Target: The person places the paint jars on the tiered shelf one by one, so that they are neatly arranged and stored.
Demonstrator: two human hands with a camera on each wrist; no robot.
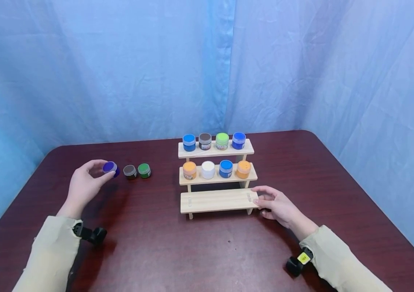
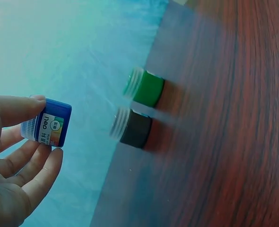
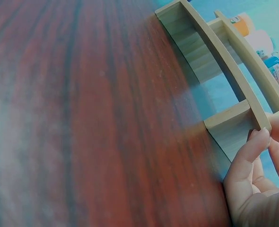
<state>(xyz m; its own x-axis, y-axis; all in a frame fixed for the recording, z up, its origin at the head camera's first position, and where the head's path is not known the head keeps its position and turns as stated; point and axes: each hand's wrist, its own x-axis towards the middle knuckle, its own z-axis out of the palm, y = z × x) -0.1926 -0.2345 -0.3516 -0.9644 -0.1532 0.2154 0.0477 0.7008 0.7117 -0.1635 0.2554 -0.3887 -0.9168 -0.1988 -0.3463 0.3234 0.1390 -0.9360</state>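
Between thumb and fingers, my left hand (image 1: pixel 86 184) holds a dark blue paint jar (image 2: pixel 55 123) with a printed label. It is lifted off the table in the left wrist view. Just right of it stand a dark brown paint jar (image 1: pixel 130 172) and a green paint jar (image 1: pixel 144 170). My right hand (image 1: pixel 277 207) pinches the right end of the lowest step of a three-step wooden rack (image 1: pixel 217 200). In the right wrist view the thumb and fingers grip that board's end (image 3: pixel 260 116). No jars stand on this lowest step.
Orange, white and blue paint jars (image 1: pixel 208 170) line the middle step. Along the top step are blue, dark brown, light green and dark blue jars (image 1: pixel 222 141). The dark reddish wooden table (image 1: pixel 207 251) is backed by light blue curtains (image 1: pixel 137 73).
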